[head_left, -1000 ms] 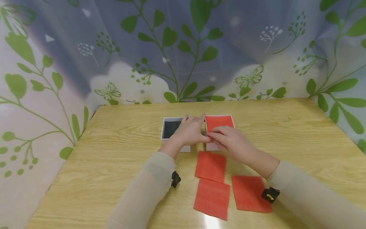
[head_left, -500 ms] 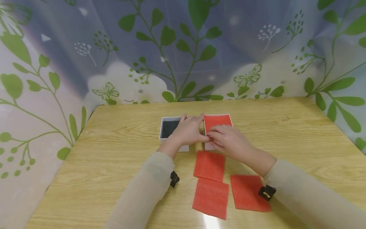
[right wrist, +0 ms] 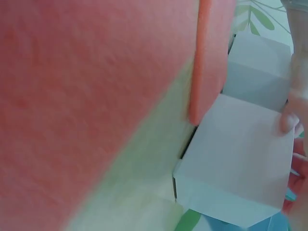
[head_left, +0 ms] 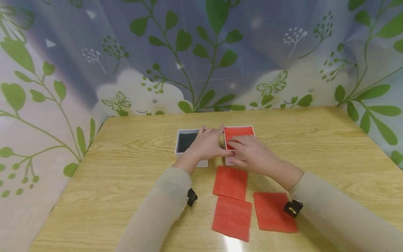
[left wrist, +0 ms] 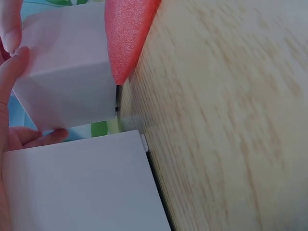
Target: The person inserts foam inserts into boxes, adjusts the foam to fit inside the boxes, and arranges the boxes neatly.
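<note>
My left hand spans the left side of the right white box, thumb at its near corner and a finger by its far corner. Folded red cloth fills that box. Over the near rim, the fingers of my right hand reach in against the red cloth; the fingertips are partly hidden. The left thumb touches the front wall in the right wrist view. Black cloth lies inside the left white box, partly behind my left hand.
Three red cloth squares lie flat in front of the boxes: one near the right box, one below it, one by the right sleeve. Beyond the wooden table hangs a leaf-patterned curtain.
The view has shifted slightly. My right fingers have moved a little over the near rim of the right box, while my left hand keeps its place against it.
</note>
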Demonstrator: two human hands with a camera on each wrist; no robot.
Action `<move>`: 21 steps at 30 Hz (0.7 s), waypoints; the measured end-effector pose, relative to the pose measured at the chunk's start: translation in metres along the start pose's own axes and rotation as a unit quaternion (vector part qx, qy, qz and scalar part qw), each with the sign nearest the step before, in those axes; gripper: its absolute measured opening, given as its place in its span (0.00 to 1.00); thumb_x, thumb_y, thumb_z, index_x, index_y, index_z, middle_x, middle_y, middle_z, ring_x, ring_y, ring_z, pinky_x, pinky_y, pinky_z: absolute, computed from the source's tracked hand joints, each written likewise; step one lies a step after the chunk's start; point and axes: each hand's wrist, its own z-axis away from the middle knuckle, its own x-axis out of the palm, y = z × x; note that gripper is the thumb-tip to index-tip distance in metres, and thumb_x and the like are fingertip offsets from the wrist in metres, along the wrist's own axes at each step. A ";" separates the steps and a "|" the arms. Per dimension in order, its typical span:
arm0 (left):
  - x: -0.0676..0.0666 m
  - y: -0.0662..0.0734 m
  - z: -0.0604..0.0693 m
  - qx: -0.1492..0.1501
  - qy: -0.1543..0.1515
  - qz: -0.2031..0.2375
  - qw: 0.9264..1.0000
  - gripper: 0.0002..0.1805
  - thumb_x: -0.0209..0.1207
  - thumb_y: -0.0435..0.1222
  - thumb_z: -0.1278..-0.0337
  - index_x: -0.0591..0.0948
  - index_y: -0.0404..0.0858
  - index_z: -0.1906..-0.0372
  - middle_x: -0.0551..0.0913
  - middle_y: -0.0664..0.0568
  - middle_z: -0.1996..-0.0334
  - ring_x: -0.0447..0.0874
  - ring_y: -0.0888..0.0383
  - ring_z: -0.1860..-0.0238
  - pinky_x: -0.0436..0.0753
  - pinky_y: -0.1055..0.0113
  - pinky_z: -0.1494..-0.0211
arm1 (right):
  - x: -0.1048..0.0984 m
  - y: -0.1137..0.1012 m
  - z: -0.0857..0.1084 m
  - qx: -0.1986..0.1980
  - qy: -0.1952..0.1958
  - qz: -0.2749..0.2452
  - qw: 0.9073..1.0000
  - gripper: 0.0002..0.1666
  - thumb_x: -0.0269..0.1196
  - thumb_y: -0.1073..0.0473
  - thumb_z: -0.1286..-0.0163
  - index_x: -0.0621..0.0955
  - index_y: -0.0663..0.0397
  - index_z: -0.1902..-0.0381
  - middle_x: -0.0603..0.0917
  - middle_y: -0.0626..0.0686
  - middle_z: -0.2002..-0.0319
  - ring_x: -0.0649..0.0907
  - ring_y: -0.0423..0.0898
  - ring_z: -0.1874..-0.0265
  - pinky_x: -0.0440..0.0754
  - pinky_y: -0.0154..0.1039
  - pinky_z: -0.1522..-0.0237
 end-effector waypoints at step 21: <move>0.001 -0.001 0.001 0.002 0.003 0.006 1.000 0.58 0.55 0.70 0.59 0.53 0.39 0.27 0.67 0.54 0.35 0.60 0.52 0.34 0.41 0.48 0.30 | -0.004 0.011 -0.015 0.039 -0.169 0.048 0.984 0.60 0.63 0.29 0.47 0.60 0.65 0.31 0.59 0.61 0.31 0.61 0.58 0.34 0.59 0.60 0.38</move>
